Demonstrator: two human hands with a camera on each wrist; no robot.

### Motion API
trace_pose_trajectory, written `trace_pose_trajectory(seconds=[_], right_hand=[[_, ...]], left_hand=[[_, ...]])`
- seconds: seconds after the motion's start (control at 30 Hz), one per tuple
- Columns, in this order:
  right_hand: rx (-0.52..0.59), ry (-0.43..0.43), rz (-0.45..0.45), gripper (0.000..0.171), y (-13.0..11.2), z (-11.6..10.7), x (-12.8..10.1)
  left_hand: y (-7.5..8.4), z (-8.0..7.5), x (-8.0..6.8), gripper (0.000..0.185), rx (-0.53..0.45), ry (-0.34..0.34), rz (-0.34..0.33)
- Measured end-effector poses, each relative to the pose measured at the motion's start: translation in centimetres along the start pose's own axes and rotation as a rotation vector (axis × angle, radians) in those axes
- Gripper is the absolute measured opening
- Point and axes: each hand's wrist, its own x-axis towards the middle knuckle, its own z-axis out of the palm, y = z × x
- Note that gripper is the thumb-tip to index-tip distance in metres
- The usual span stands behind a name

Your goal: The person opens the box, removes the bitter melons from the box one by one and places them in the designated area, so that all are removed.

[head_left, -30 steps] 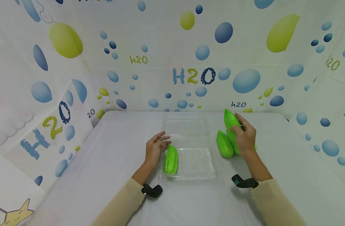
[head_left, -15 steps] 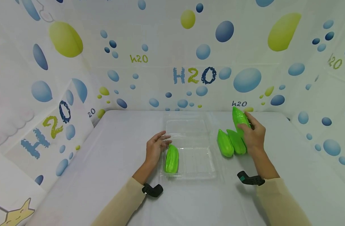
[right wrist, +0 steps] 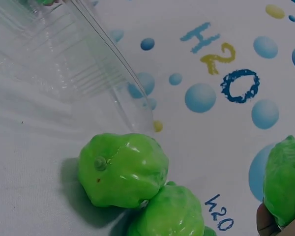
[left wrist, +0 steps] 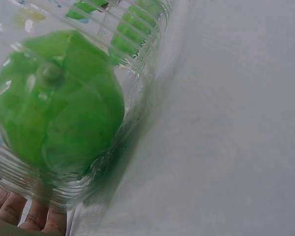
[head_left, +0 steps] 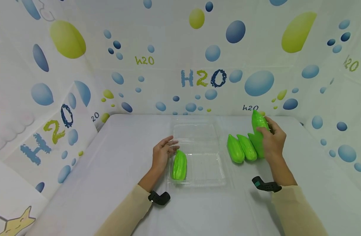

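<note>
My right hand (head_left: pixel 274 137) grips a glossy green, ridged vegetable with a pointed tip (head_left: pixel 258 120), raised above a row of similar ones. That row has a left vegetable (head_left: pixel 235 149), a middle one (head_left: pixel 247 148) and a third (head_left: pixel 257 144) partly hidden by the hand. A clear plastic clamshell box (head_left: pixel 202 184) lies opened flat in the centre. One green vegetable (head_left: pixel 180 165) lies along the left side of its near half; the left wrist view shows this vegetable (left wrist: pixel 59 103) through the clear wall. My left hand (head_left: pixel 161 154) rests with loose fingers at the box's left rim.
The box's lid half (head_left: pixel 194 131) extends toward the back of the white-covered table (head_left: pixel 124 157). Behind rises a white backdrop (head_left: pixel 165 29) printed with blue and lime drops and "H2O". Each wrist wears a black strap, such as the right strap (head_left: pixel 266 184).
My right hand has moved to the right with its vegetable, uncovering more of the row on the table. The left hand and the box have stayed in place.
</note>
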Motion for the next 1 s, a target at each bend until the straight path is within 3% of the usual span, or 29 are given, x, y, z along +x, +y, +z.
trace_pose_trajectory(seconds=[0.33, 1.0], right_hand=[[0.094, 0.067, 0.092, 0.054, 0.2, -1.3, 0.9], [0.005, 0.126, 0.164, 0.057, 2.3, -2.3, 1.9]], left_hand=[[0.2, -0.1, -0.1, 0.052, 0.015, -0.002, 0.002], [-0.1, -0.1, 0.1, 0.054, 0.002, -0.007, 0.004]])
